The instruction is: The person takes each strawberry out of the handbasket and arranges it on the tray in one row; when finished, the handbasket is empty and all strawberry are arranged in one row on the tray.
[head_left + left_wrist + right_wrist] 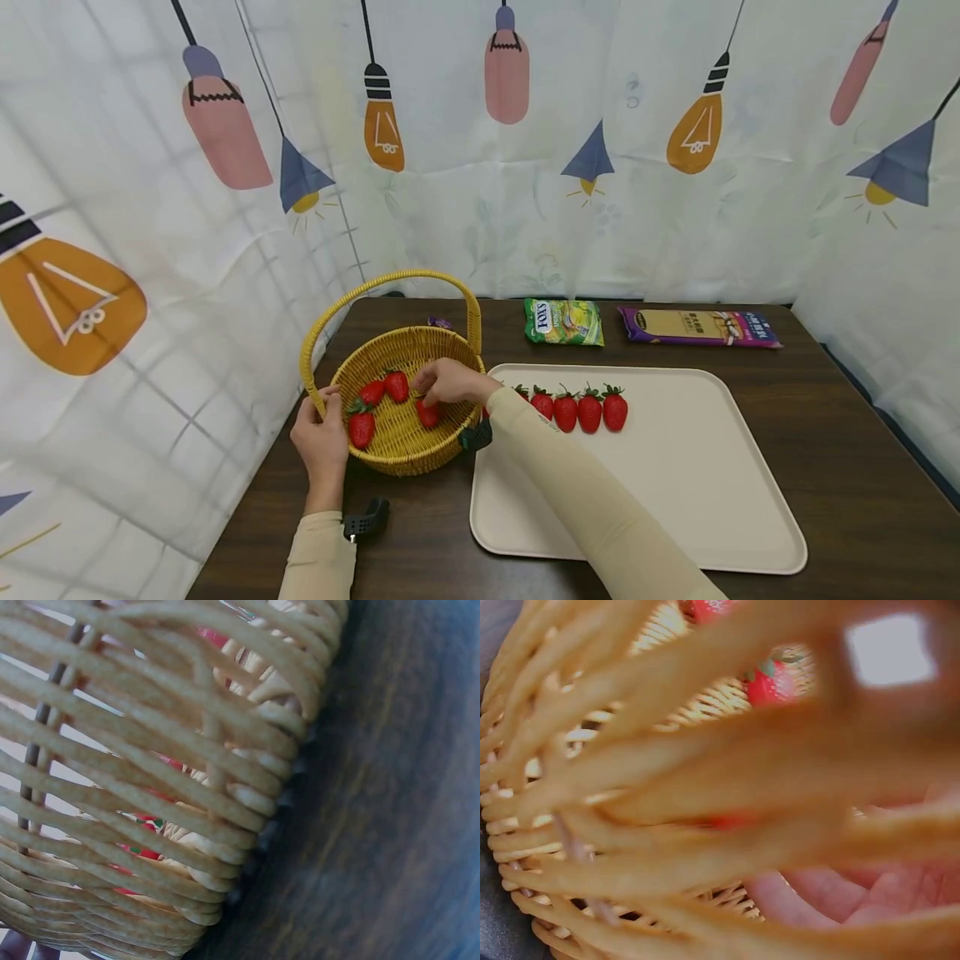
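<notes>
The right hand reaches over the right rim of a yellow woven basket, its fingers bent down and pinching a strawberry from above. That berry sits directly beneath the fingertips, inside the basket on its right side, with most of its red body showing below the grip; whether it touches the basket floor I cannot tell. The left hand grips the basket's left rim where the arched handle comes down. Three loose strawberries lie in the basket's left half, between the two hands and apart from the pinched one. The basket stands on a dark wooden table, just beside a cream rectangular tray. On the tray, near its far edge, more strawberries stand in a row, leaves away from the person, the leftmost partly hidden by the right sleeve. Beyond the tray lie a green FOX'S candy bag and a long purple-and-gold packet.
</notes>
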`<state>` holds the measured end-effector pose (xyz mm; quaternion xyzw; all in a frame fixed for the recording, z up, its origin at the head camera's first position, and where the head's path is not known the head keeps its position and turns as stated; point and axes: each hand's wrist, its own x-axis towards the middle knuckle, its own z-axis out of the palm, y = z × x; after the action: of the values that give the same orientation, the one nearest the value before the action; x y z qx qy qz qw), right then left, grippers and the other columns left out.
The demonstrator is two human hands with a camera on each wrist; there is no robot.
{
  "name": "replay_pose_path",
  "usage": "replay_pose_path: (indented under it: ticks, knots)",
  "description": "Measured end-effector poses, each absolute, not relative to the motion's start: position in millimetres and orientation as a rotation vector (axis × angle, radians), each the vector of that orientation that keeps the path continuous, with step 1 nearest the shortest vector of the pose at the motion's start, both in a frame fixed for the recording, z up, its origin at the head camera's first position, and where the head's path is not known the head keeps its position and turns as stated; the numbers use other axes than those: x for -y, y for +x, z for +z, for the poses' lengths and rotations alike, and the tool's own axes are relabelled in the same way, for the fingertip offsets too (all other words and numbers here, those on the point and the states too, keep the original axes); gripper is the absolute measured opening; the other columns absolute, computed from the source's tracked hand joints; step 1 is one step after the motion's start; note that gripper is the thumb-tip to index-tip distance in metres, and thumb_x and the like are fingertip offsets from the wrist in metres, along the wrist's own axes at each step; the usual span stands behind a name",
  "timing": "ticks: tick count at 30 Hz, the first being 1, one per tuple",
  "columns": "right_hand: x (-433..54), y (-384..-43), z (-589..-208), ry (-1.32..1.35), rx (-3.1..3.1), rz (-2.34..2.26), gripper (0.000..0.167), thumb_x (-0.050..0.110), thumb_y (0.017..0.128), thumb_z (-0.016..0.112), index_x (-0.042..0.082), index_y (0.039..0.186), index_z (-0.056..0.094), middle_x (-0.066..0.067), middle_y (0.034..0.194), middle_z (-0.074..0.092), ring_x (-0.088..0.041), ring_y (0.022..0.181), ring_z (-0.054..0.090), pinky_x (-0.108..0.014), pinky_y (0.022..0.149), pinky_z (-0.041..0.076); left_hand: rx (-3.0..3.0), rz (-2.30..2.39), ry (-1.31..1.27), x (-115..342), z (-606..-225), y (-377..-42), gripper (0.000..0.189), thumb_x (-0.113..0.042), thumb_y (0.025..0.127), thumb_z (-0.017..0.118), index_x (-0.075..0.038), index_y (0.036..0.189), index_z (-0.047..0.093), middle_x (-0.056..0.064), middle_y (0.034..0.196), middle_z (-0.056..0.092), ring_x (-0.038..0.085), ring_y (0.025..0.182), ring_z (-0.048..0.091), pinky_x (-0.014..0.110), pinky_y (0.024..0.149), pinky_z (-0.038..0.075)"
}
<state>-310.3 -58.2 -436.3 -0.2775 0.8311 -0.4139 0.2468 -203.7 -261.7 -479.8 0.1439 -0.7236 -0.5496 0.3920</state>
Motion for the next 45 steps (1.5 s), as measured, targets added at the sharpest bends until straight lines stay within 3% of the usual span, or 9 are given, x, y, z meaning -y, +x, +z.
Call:
replay_pose_path:
  ticks: [5, 12, 23, 37, 45]
  knots:
    - [60.5, -307.7, -437.4, -0.825, -2.278, -1.055, 0.029, 0.000, 0.084, 0.072, 0.008, 0.112, 0.072, 0.000, 0.107, 0.070, -0.011, 0.102, 0.061, -0.026, 0.085, 0.049, 1.822, -1.408, 0.352, 251.6, -462.2, -192.8, 0.021, -0.009, 0.097, 0.057, 0.011, 0.097, 0.064, 0.024, 0.112, 0.067, -0.002, 0.084, 0.053, 0.024, 0.071, 0.035]
    - [61.3, -306.5, -438.8, -1.024, -2.217, -0.925, 0.030, 0.002, 0.083, 0.074, 0.010, 0.112, 0.072, 0.003, 0.108, 0.071, -0.005, 0.100, 0.061, -0.020, 0.084, 0.048, 1.845, -1.396, 0.341, 246.5, -454.2, -188.2, 0.022, -0.009, 0.097, 0.054, 0.012, 0.097, 0.063, 0.027, 0.112, 0.065, 0.002, 0.074, 0.049, 0.025, 0.067, 0.032]
    - [59.3, -300.5, -436.9, -1.080, -2.212, -0.860, 0.039, 0.004, 0.080, 0.077, 0.011, 0.118, 0.069, 0.002, 0.118, 0.065, -0.012, 0.112, 0.054, -0.023, 0.091, 0.045, 1.847, -1.404, 0.339, 245.3, -452.4, -186.6, 0.021, -0.008, 0.097, 0.055, 0.011, 0.098, 0.063, 0.026, 0.113, 0.066, -0.001, 0.082, 0.052, 0.025, 0.070, 0.033]
    - [60.7, -300.8, -442.1, -1.190, -2.108, -0.796, 0.031, 0.000, 0.082, 0.072, 0.010, 0.111, 0.072, 0.007, 0.106, 0.068, -0.005, 0.096, 0.056, -0.020, 0.082, 0.047, 1.848, -1.402, 0.338, 244.7, -450.6, -185.0, 0.021, -0.009, 0.098, 0.056, 0.010, 0.097, 0.064, 0.025, 0.110, 0.066, 0.005, 0.066, 0.043, 0.026, 0.066, 0.033]
    - [61.6, -296.1, -440.7, -1.238, -2.062, -0.788, 0.029, -0.001, 0.084, 0.070, 0.011, 0.110, 0.072, 0.009, 0.109, 0.066, -0.004, 0.101, 0.055, -0.019, 0.088, 0.045, 1.845, -1.410, 0.335, 245.8, -451.1, -185.0, 0.022, -0.009, 0.098, 0.056, 0.012, 0.100, 0.064, 0.025, 0.110, 0.066, 0.007, 0.067, 0.043, 0.026, 0.066, 0.033]
